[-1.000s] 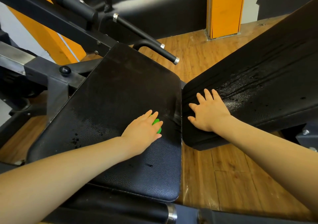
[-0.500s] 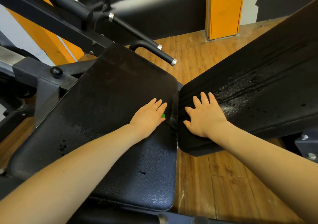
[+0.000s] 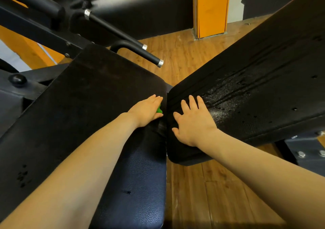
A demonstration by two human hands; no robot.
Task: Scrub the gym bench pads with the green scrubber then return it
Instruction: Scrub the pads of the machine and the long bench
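- Presently, the left hand [image 3: 146,110] lies flat on the green scrubber [image 3: 159,109], fingers straight, pressing it onto the seat pad [image 3: 84,109] at that pad's right edge.
- Only a sliver of scrubber shows beside the palm.
- The right hand [image 3: 192,123] rests spread and flat on the wet back pad [image 3: 260,88], just across the gap from the scrubber.

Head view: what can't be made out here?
- green scrubber: mostly hidden under the left hand; its shape can't be told.
- Left grip: fingers lie straight over the scrubber; the thumb is underneath, unseen.
- back pad: top and right end cut off by the frame edge. The right hand lies flat on it and covers part of the wet patch.
- seat pad: near-left part covered by the left forearm.
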